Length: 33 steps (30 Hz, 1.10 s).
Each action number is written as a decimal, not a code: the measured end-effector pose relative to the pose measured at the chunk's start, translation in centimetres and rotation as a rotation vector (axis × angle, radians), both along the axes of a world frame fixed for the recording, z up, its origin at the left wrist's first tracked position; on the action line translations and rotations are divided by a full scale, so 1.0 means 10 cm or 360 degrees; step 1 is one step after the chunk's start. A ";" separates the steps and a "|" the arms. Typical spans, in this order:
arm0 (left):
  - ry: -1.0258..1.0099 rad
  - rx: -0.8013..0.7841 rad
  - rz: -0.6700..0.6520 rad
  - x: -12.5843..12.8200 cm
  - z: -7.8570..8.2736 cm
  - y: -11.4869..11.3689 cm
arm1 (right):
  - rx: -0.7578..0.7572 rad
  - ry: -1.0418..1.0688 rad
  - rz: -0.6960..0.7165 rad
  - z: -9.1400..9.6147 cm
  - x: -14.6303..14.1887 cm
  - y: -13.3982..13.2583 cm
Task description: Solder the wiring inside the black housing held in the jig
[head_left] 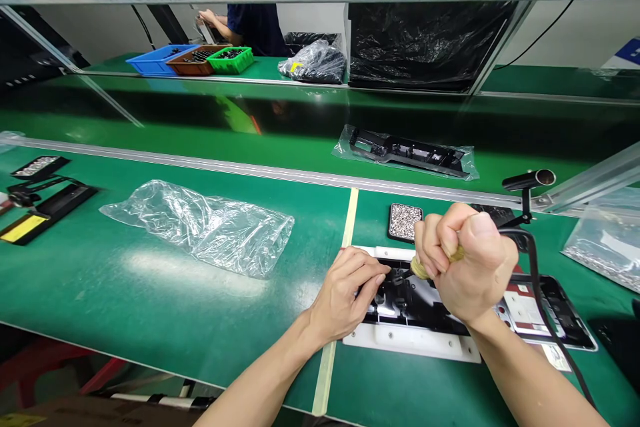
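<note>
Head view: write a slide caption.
Left hand on a black part in a white fixture, right hand gripping a yellow-handled tool.

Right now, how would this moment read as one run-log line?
left hand: on black part in white fixture; right hand: gripping yellow-handled tool; behind fixture: small-parts tray; farther left: plastic bag

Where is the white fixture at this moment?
In the head view, the white fixture lies right of centre on the green table, just right of the yellow tape strip, beneath the left hand and the right hand.
</note>
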<state>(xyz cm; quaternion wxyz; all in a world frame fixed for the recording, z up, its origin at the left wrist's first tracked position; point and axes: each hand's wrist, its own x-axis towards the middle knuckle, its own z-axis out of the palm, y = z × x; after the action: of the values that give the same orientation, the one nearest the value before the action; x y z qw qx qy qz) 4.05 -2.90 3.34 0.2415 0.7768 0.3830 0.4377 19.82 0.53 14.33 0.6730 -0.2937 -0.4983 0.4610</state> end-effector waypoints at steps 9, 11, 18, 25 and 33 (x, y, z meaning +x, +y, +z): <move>0.0009 -0.0003 0.0002 -0.01 -0.02 -0.01 | 0.0020 -0.0009 -0.0006 0.00 0.00 -0.02; 0.0008 -0.0002 0.0002 -0.01 -0.01 0.00 | 0.0019 -0.0010 -0.0011 -0.01 0.00 -0.01; 0.0007 -0.0003 0.0003 0.00 0.00 -0.01 | 0.0005 -0.0008 0.0002 -0.01 0.00 0.00; 0.0008 0.0008 0.0008 0.00 0.00 0.00 | 0.0008 0.0015 0.0004 -0.02 0.00 0.00; 0.0006 -0.0027 0.0000 0.00 0.00 -0.01 | 0.0005 -0.0007 0.0012 -0.01 0.01 0.00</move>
<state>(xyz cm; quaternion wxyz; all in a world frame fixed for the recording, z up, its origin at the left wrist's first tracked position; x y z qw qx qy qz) 4.07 -3.02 3.29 0.2474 0.7756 0.3870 0.4330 19.91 0.51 14.21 0.6707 -0.2918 -0.5016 0.4620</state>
